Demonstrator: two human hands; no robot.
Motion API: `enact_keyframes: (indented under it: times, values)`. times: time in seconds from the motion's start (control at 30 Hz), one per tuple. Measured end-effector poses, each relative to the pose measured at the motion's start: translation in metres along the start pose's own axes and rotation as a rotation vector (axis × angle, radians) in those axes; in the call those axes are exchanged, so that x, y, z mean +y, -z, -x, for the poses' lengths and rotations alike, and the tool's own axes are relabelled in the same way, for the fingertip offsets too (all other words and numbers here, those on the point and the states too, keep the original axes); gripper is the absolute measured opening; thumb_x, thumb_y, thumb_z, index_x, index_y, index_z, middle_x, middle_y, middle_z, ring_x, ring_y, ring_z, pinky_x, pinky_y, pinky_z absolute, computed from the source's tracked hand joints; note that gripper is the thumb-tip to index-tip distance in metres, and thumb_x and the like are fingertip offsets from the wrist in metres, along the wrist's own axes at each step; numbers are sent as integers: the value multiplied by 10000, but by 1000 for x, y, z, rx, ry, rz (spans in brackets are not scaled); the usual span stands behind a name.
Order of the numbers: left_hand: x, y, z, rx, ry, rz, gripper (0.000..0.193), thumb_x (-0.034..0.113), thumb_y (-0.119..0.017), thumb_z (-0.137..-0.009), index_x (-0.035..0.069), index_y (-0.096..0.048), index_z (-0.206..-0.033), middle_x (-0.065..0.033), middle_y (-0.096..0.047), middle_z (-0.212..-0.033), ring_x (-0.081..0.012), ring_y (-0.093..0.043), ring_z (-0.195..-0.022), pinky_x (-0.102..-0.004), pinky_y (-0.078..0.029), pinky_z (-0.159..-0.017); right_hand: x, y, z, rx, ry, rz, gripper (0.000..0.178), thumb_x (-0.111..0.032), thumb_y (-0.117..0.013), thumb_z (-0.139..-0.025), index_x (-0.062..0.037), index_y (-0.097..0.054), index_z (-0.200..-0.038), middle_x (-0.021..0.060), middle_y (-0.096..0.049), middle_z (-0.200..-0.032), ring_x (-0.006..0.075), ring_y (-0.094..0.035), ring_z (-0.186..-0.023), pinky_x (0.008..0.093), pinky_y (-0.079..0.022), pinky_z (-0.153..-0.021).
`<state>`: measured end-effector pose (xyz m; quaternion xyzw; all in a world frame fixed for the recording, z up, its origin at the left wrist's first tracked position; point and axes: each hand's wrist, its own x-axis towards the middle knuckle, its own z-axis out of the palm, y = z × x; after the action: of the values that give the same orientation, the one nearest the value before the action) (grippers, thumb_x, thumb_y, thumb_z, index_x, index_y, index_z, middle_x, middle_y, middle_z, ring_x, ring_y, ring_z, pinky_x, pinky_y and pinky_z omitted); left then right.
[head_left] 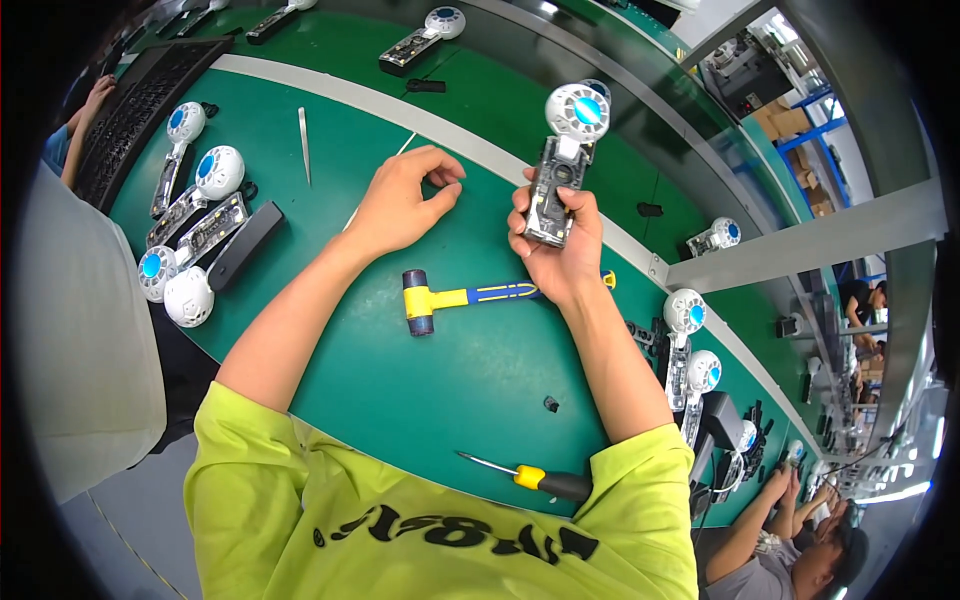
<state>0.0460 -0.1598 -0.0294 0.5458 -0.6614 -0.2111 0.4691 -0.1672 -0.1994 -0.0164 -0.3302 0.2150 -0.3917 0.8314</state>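
In my right hand (563, 240) is a handheld device (550, 190) with a white round vented head, a shiny blue centre and a dark handle whose inner parts show. My fingers and thumb wrap around the handle, and the head points up and away. My left hand (408, 195) hovers over or rests on the green bench, fingers loosely curled and thumb apart, holding nothing visible. A thin pale stick (407, 143) passes beneath it. Below the hands lies a mallet (422, 303) with a blue and yellow handle, its far end partly behind my right wrist.
Similar devices (220, 172) cluster at the left, with more (685, 312) at the right. Tweezers (304, 147) lie at upper left, a screwdriver (530, 477) and a small black part (551, 404) near me. A metal rail (340, 95) borders a green belt (520, 60). Co-workers sit at both sides.
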Motion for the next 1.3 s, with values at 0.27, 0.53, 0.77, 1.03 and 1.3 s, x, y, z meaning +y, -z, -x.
enact_keyframes:
  times: [0.27,0.53,0.77,1.03,1.3]
  values:
    - [-19,-1,-14,-11,-40,-25,175,112,-646,-814,10,-637,-957,-106,-643,-902,-229,-630,-875,-346,-481,-790,-41,16,-18,222,283,-278,360,-260,-562,-877,-2,-537,-1127,112,-601,-919,217,-585,-776,299,-472,-574]
    - [-62,-3,-89,375,89,-561,314,231,-665,-838,85,-635,-1113,-107,-590,-1087,-299,-551,-1049,-428,-438,-878,-81,73,-45,654,481,613,420,-322,-595,-886,50,-599,-1082,131,-642,-926,280,-628,-885,343,-514,-776]
    - [-49,-8,-101,245,150,-677,293,259,-733,-797,99,-689,-1039,-103,-624,-1062,-302,-577,-1005,-428,-460,-837,-88,97,-62,821,208,1614,532,-417,-640,-837,57,-631,-1078,115,-656,-960,270,-627,-892,320,-493,-849]
    - [-46,-7,-107,145,-77,0,261,95,-754,-787,21,-683,-1027,-63,-690,-842,-153,-641,-779,-319,-500,-702,-74,54,-47,514,146,590,264,-248,-665,-835,-3,-613,-919,97,-673,-852,217,-634,-773,339,-524,-691]
    - [30,6,-106,-147,17,432,284,117,-769,-788,-22,-685,-1021,-92,-706,-879,-125,-647,-819,-275,-505,-710,-49,18,-36,209,378,285,341,-2,-681,-775,-35,-521,-1073,58,-600,-912,160,-620,-836,326,-561,-705]
